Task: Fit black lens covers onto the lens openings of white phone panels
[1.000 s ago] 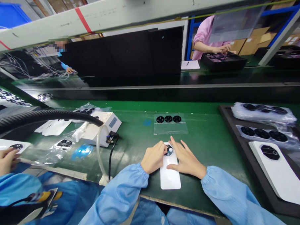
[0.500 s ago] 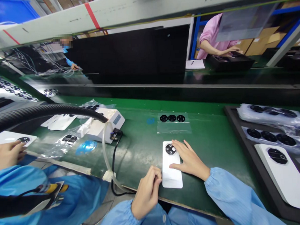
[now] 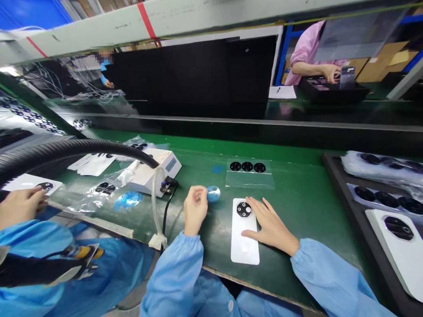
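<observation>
A white phone back panel (image 3: 243, 243) lies lengthwise on the green bench mat (image 3: 297, 206), with a round black camera ring (image 3: 243, 209) near its far end. My right hand (image 3: 270, 226) rests on the panel's right edge, fingers spread, just beside the ring. To the left of the panel, my left hand (image 3: 195, 209) pinches a small blue film piece (image 3: 213, 193) between thumb and fingers, holding it just above the mat.
Beyond the panel lies a clear bag (image 3: 249, 179) with three black rings. A white machine (image 3: 152, 172) with a hose stands to the left. A co-worker's hand (image 3: 17, 209) rests on another white panel at far left. A black tray (image 3: 355, 231) of bagged parts and panels sits at right.
My left hand has moved from the bench edge up onto the mat, now pinching blue film. One second ago it was over the ring. My right hand stays on the panel.
</observation>
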`<state>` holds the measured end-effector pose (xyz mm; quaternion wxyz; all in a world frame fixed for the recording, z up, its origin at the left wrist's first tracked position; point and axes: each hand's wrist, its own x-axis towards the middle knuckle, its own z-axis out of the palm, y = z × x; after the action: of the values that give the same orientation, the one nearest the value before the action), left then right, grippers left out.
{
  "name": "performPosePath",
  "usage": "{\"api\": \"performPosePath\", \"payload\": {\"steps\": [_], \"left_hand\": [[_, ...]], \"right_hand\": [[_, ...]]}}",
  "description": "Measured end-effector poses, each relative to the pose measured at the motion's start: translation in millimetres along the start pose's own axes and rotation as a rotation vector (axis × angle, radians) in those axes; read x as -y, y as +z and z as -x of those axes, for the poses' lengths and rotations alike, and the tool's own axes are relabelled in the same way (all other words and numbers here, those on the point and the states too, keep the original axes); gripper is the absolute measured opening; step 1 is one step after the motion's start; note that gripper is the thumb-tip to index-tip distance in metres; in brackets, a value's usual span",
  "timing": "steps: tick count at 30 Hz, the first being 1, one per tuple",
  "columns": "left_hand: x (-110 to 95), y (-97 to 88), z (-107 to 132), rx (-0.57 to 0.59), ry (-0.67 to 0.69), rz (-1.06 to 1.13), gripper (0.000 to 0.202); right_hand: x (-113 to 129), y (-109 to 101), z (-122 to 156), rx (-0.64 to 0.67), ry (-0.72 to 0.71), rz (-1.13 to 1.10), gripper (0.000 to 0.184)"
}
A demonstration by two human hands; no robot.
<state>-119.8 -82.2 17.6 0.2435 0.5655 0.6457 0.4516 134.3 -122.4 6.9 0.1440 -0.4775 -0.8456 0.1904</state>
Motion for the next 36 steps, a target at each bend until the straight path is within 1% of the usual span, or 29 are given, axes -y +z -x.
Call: {"api": "performPosePath", "payload": {"steps": [2,4,6,8,11,14,16,18,20,23,25,27,29,32,34,36], "left_hand": [[3.0,14.5,-39.0,-0.034,-0.035,-0.052,0.026],[3.7,28.4,-72.4,-0.041,-0.057,-0.123,0.029],[3.6,40.0,-97.3,-0.037,-0.073,-0.209,0.030],[4.1,48.3,-112.1,-0.028,-0.081,-0.295,0.028],[6.5,54.4,-117.8,-0.020,-0.042,-0.403,0.028],[8.8,56.2,-112.3,-0.006,0.089,-0.463,0.032],[9.6,57.0,-107.7,0.058,0.215,-0.477,0.036],[10.3,57.4,-103.8,0.152,0.326,-0.480,0.037],[11.6,56.3,-99.0,0.225,0.390,-0.486,0.036],[14.4,48.6,-81.2,0.271,0.421,-0.500,0.037],[15.8,38.5,-56.3,0.292,0.426,-0.514,0.037],[15.6,24.7,-19.7,0.317,0.425,-0.531,0.038],[13.5,7.8,24.7,0.346,0.423,-0.548,0.042],[8.2,-19.5,88.5,0.402,0.439,-0.555,0.057],[6.3,-35.0,118.7,0.446,0.469,-0.542,0.074],[8.7,-45.7,135.7,0.482,0.510,-0.515,0.087]], "right_hand": [[-0.3,0.7,0.1,-0.005,-0.003,0.000,0.097],[-1.0,2.0,0.1,-0.010,-0.008,0.000,0.097],[-2.0,3.5,0.1,-0.015,-0.014,0.001,0.097],[-3.1,4.8,0.3,-0.020,-0.019,0.002,0.095],[-4.4,5.7,0.8,-0.027,-0.022,0.001,0.092],[-4.9,6.1,1.0,-0.034,-0.023,-0.010,0.090],[-5.3,6.7,1.0,-0.041,-0.024,-0.023,0.089],[-6.3,7.8,1.0,-0.050,-0.025,-0.043,0.090],[-7.8,8.7,1.3,-0.065,-0.024,-0.069,0.092],[-9.8,8.6,1.9,-0.114,-0.006,-0.122,0.088],[-10.5,7.5,2.2,-0.165,0.021,-0.166,0.080],[-10.6,6.1,2.5,-0.210,0.049,-0.215,0.073],[-10.7,5.1,2.8,-0.243,0.073,-0.261,0.068],[-11.6,4.2,3.6,-0.275,0.097,-0.315,0.062],[-12.7,3.4,3.8,-0.284,0.111,-0.339,0.060],[-13.5,1.9,3.3,-0.287,0.127,-0.352,0.059]]}}
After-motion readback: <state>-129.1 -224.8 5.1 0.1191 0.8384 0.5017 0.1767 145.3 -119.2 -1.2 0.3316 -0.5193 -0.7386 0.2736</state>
